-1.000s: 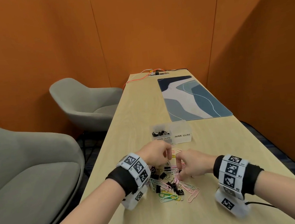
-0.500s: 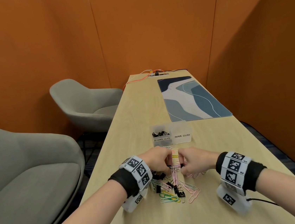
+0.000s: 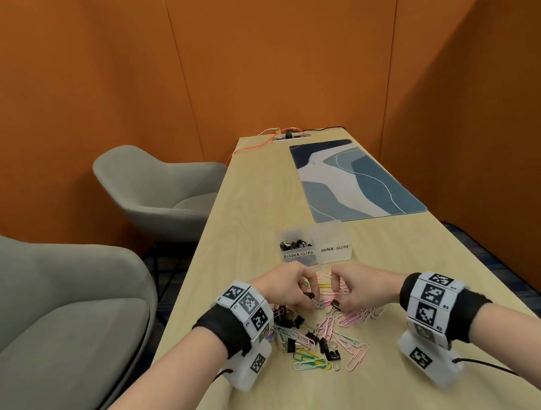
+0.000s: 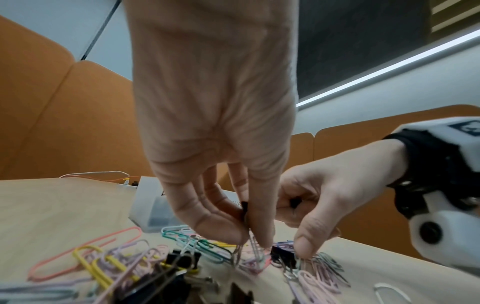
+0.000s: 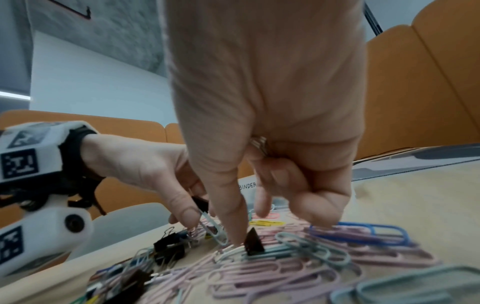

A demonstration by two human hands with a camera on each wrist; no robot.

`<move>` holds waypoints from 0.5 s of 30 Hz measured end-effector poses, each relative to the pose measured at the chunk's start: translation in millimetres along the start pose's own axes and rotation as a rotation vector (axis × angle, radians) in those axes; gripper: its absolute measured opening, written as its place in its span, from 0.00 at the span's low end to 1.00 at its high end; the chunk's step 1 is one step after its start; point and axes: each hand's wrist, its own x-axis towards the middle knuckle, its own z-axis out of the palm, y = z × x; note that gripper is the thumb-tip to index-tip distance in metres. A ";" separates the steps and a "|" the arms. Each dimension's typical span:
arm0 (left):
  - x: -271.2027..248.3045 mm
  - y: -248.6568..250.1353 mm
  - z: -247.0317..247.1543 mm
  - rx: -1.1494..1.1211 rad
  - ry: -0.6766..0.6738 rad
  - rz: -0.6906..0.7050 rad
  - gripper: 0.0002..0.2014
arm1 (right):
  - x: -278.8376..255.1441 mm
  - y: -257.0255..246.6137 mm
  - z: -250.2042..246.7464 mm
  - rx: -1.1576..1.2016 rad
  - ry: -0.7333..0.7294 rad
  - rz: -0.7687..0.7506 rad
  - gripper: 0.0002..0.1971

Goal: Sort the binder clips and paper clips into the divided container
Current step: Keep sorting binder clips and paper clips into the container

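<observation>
A mixed pile of coloured paper clips and black binder clips (image 3: 328, 336) lies on the wooden table before me. Behind it stands the clear divided container (image 3: 336, 258); its "BINDER CLIPS" side holds several binder clips (image 3: 295, 244), and nothing shows in the "PAPER CLIPS" side. My left hand (image 3: 310, 296) pinches a black binder clip (image 4: 244, 206) with a light blue paper clip (image 5: 211, 226) hanging from it. My right hand (image 3: 336, 302) has something black and metal tucked in its curled fingers, seemingly a binder clip (image 4: 294, 202). Its index finger touches the pile beside another binder clip (image 5: 253, 242).
A blue patterned desk mat (image 3: 353, 178) lies further back on the right, with a power strip and cables (image 3: 289, 134) at the far end. Two grey chairs (image 3: 166, 189) (image 3: 57, 330) stand along the table's left edge. Orange partitions enclose the space.
Both hands have drawn closer together over the far part of the pile. The left hand now holds a binder clip slightly above the clips.
</observation>
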 end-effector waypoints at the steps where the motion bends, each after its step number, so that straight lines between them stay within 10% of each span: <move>1: 0.7 -1.3 0.7 -0.025 0.008 -0.006 0.08 | 0.0 -0.5 0.1 -0.010 -0.009 0.002 0.10; 15: -1.6 -13.5 -19.2 -0.143 0.278 -0.068 0.04 | 4.9 -3.1 2.6 0.130 -0.131 0.060 0.11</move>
